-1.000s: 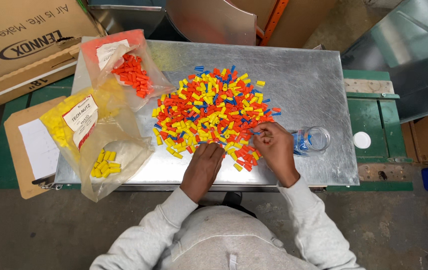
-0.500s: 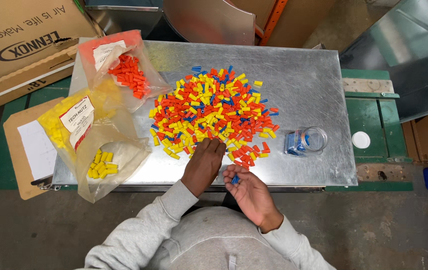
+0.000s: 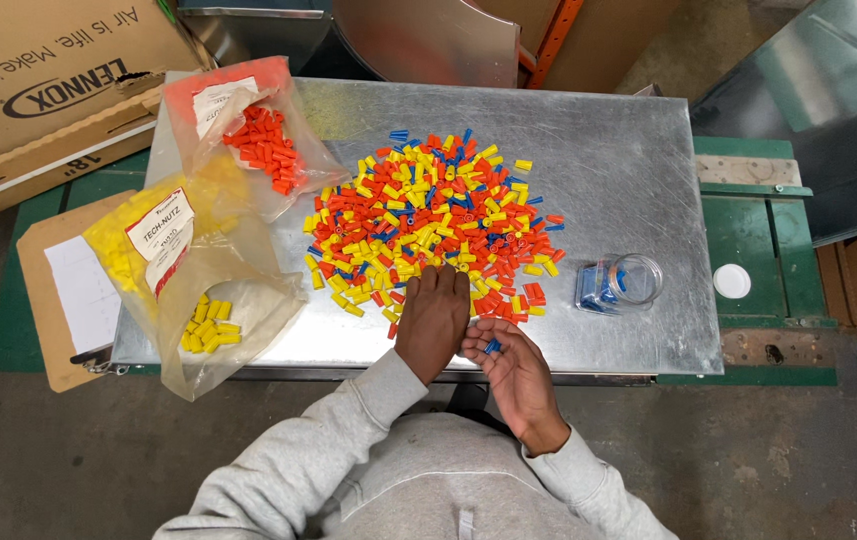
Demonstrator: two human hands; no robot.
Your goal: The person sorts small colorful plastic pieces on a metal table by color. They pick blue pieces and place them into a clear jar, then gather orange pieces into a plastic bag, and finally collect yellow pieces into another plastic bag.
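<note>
Blue wire caps [image 3: 491,347] in cupped right hand [image 3: 513,370], left hand [image 3: 433,320] on pile [image 3: 428,225]

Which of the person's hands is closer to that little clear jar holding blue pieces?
The right hand. It sits palm-up at the table edge, left of and below the clear jar. The left hand lies farther left, fingers on the mixed pile.
</note>
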